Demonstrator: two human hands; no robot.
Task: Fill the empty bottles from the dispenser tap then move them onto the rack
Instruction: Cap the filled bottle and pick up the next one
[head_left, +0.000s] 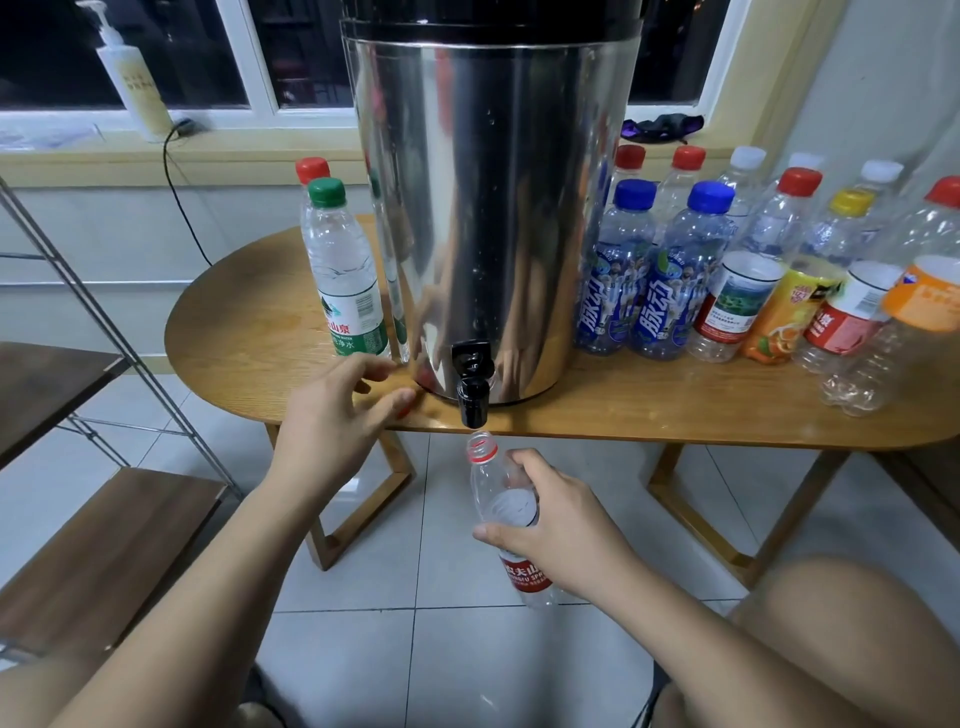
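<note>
In the head view, the right hand gripped the uncapped bottle just below the tap, off the table's front edge. The left hand hovered with fingers spread beside the dispenser base. The bottle leaned, so a mouth out of line would likely send water onto the floor. A green-capped bottle stood near the left hand, easy to knock. Capped bottles crowded the table's right end, and the rack stood to the left.
</note>
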